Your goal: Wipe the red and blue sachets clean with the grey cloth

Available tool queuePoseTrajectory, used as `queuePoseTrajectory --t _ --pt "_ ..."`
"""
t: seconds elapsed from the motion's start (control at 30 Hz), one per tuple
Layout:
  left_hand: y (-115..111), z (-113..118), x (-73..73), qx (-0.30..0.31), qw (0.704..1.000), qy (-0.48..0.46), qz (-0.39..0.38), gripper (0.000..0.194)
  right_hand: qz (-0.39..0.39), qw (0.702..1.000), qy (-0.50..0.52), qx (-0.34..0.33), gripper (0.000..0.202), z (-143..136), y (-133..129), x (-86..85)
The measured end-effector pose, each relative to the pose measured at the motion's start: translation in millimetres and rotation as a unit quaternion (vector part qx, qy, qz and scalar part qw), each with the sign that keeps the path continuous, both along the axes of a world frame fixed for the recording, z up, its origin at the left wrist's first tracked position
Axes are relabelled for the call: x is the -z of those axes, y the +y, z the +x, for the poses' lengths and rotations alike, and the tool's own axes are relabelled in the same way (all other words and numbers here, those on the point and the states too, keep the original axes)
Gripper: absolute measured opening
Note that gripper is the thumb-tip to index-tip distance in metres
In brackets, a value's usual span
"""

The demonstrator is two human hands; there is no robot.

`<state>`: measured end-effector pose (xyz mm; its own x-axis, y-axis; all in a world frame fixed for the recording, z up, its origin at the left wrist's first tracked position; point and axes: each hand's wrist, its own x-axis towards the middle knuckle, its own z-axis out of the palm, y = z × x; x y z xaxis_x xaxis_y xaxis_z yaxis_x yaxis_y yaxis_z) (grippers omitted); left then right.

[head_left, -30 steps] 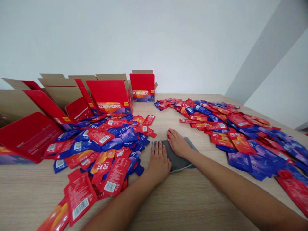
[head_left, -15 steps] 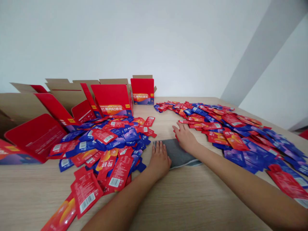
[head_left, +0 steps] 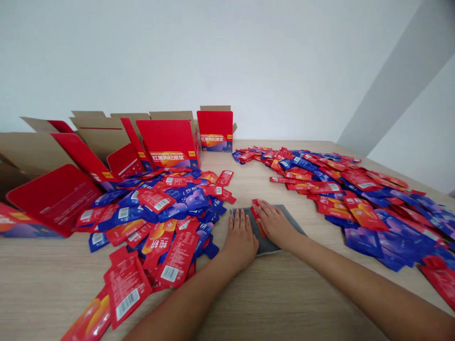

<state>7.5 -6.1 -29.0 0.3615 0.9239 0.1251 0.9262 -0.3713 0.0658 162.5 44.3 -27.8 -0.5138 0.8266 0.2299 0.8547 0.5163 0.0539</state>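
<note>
Head view: red pouch (head_left: 258, 220) lies partly under right hand (head_left: 276, 225), beside left hand (head_left: 241, 240), both hands flat.

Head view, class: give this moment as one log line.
left hand: on gray cloth; right hand: on red pouch; pouch: on cloth

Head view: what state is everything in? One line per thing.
Grey cloth: lying flat, partly covered.
Red pouch: on the cloth, partly covered.
Left hand: palm down, touching the cloth.
Right hand: palm down over the pouch.
Red boxes: flaps open.
Left pouch heap: loose, overlapping.
Right pouch heap: loose, overlapping.
</note>
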Motion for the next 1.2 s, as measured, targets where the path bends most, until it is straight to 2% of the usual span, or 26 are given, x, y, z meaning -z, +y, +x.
queuePoseTrajectory --t 0.07,0.17,0.37,0.5,0.63,0.7,0.83,0.87,0.93,1.0,1.07,1.1,1.2 --pt "0 0 1.8 0.002 1.000 0.004 0.007 0.058 0.012 1.000 0.002 0.019 0.043 -2 9 4.8" --pt "0 1 1.6 -0.002 1.000 0.008 0.004 0.059 0.017 0.999 0.008 0.042 0.041 -4 30 3.2" --pt "1 1 2.0 -0.009 1.000 0.001 0.002 0.059 0.025 0.998 0.056 0.023 0.039 1 65 3.1" --pt "2 1 3.6 -0.003 1.000 0.008 0.014 0.058 0.033 0.985 0.158 0.066 0.052 4 62 2.4" --pt "2 2 2.2 -0.005 1.000 0.006 0.012 0.058 0.049 0.984 0.172 0.010 0.059 0 51 -9.7" --pt "2 2 1.4 -0.007 1.000 0.001 0.006 0.059 -0.001 0.986 0.164 0.014 0.064 -3 50 -18.6" --pt "2 2 1.0 -0.001 1.000 -0.011 -0.001 0.061 -0.153 0.956 0.217 0.124 0.069 -18 65 -36.6" --pt "2 2 0.9 0.002 1.000 -0.011 -0.002 0.061 -0.174 0.950 0.227 0.126 0.068 -25 72 -41.0" --pt "1 1 0.4 0.002 1.000 -0.007 -0.001 0.061 -0.190 0.947 0.245 0.086 0.065 -41 87 -50.4" --pt "0 1 -0.5 0.002 1.000 -0.003 0.002 0.060 -0.166 0.951 0.260 0.033 0.061 -54 105 -60.4" --pt "-1 1 -1.3 0.000 1.000 -0.001 0.001 0.060 -0.097 0.967 0.236 0.009 0.056 -58 122 -68.4" --pt "-1 2 -1.6 0.000 1.000 -0.001 -0.002 0.061 -0.062 0.980 0.186 0.031 0.054 -54 131 -70.4" --pt "1 3 -1.5 0.004 1.000 -0.002 -0.017 0.062 -0.044 0.985 0.132 0.100 0.054 -21 147 -63.3"
